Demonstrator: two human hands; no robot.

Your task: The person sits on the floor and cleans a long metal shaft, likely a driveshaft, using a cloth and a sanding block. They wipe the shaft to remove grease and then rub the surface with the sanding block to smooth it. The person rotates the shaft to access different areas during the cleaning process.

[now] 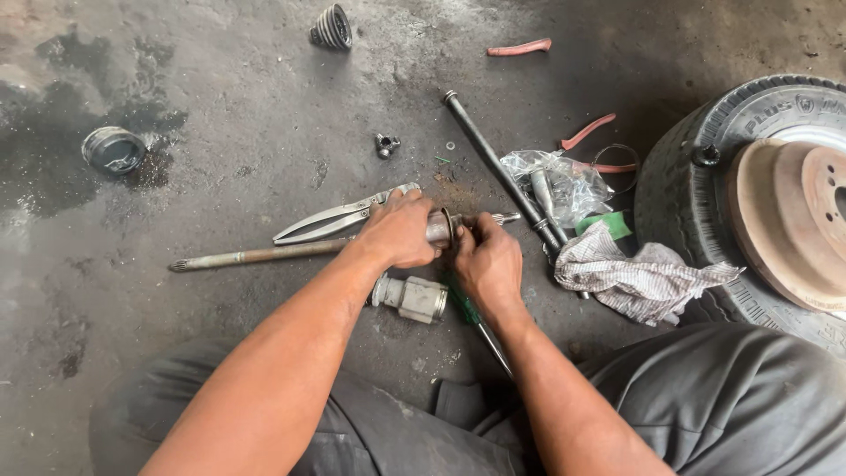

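A long rusty axle shaft (256,256) lies across the concrete floor. My left hand (398,231) is wrapped around its right end, just behind a metal ring (446,227) on the shaft. My right hand (487,262) grips the shaft's tip right next to that ring, fingers closed on it. Long-handled pliers (330,218) lie beyond my left hand. A grey metal joint housing (418,298) rests on the floor below my hands, beside a green-handled screwdriver (478,322).
A tyre with a rusty brake drum (793,220) lies at the right. A checked rag (634,273), a plastic bag (564,181) and a black rod (493,159) sit between it and my hands. A rubber boot (332,26) and a round tin (113,150) lie farther off.
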